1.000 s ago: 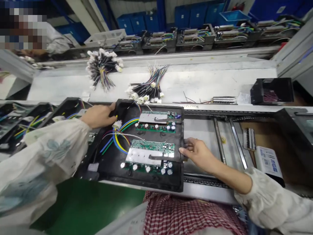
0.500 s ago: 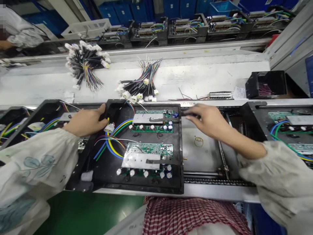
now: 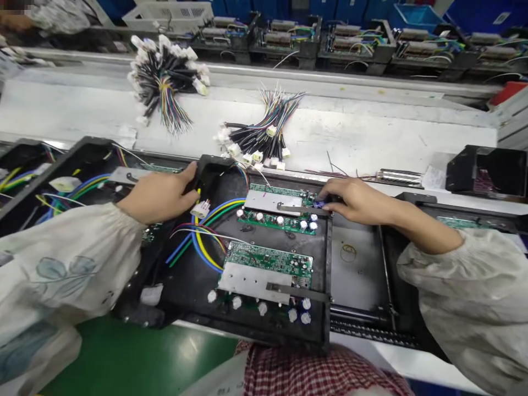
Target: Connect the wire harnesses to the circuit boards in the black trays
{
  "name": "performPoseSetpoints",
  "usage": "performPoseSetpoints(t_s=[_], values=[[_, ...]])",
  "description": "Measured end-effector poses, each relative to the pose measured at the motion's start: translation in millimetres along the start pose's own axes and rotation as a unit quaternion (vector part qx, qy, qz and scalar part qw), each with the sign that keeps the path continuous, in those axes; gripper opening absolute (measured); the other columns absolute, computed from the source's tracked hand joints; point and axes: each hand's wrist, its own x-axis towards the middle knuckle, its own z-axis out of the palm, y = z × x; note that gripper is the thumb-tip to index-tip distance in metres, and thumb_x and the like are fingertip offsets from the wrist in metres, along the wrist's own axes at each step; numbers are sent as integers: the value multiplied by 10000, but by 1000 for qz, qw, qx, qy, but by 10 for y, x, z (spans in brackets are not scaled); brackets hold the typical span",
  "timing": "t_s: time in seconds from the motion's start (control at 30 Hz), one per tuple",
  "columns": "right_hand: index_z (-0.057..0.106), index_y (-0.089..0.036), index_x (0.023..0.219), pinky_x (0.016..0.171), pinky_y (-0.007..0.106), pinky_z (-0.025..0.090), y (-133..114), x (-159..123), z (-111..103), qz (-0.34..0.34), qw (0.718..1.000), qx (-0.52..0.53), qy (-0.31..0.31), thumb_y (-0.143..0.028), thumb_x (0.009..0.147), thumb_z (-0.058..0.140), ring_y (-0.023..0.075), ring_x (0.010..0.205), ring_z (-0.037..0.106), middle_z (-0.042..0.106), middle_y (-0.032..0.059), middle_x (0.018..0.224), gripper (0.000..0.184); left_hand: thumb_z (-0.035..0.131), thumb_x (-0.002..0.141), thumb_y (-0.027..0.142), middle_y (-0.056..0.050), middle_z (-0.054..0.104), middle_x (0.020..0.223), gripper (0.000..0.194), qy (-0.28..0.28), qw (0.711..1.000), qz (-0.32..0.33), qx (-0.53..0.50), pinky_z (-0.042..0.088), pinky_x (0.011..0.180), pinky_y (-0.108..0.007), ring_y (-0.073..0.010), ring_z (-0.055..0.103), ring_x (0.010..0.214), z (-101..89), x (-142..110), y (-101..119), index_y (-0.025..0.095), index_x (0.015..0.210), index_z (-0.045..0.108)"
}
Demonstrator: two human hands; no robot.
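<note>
Tray (image 3: 185,289): two circuit boards (image 3: 268,256), wires (image 3: 198,245) | left fingers (image 3: 190,171) parted, right fingers (image 3: 337,208) slightly parted, both at rim (image 3: 329,261); holds unclear

Reads as a factory workshop, specifically an electronics assembly line. Shows black trays (image 3: 190,286) in a row along a chain conveyor (image 3: 371,333), with green circuit boards (image 3: 268,258) inside. Includes a long white workbench (image 3: 396,126) behind, bearing bundled wire harnesses (image 3: 169,85), plus a black parts bin (image 3: 462,170) toward the right. Has a second row of component-filled trays (image 3: 305,59) farther back, beside a white plastic crate (image 3: 165,17). Also has blue storage bins (image 3: 350,10) beyond, a green floor (image 3: 198,349) below, and another person's sleeve (image 3: 61,15) at upper left.
</note>
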Motion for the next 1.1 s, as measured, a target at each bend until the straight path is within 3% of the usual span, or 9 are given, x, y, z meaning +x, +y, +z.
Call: performPoseSetpoints(t_s=[0.33, 0.47, 0.7, 0.97, 1.1], values=[[629, -99, 1052, 771, 364, 500, -24, 123, 10, -126, 992, 20, 11, -222, 931, 420, 215, 879, 591, 627, 133, 943, 271, 204, 915, 342, -210, 686, 931, 596, 29, 999, 10, 11, 437, 710, -330, -340, 669, 872, 40, -6, -17, 32, 1424, 193], [647, -129, 1039, 753, 351, 496, -72, 186, -54, -138, 990, -10, -5, -233, 931, 405, 206, 860, 594, 636, 114, 931, 284, 297, 890, 324, -176, 679, 885, 574, 35, 999, -14, 7, 469, 748, -360, -329, 667, 866, 47, 8, 12, 47, 1390, 244], [670, -141, 951, 718, 327, 482, -135, 259, -133, -120, 991, -41, -41, -227, 898, 420, 196, 810, 609, 664, 96, 888, 270, 268, 861, 329, -324, 605, 1000, 520, 11, 993, -98, -60, 484, 775, -522, -469, 602, 991, 1, 21, 124, -44, 1194, 412], [677, -152, 914, 695, 313, 473, -149, 393, -187, -75, 991, -45, -98, -278, 867, 490, 188, 763, 620, 681, 83, 869, 231, 373, 822, 297, -179, 666, 941, 519, 51, 990, -101, -83, 487, 838, -420, -335, 643, 973, 122, 59, 70, 48, 1275, 421], [660, -137, 953, 729, 344, 475, -143, 345, -161, -64, 990, -77, -103, -298, 892, 440, 215, 807, 620, 668, 106, 900, 279, 370, 807, 335, -131, 660, 900, 525, 53, 987, -99, -117, 478, 841, -396, -310, 632, 964, 148, 57, 67, 70, 1251, 456]])
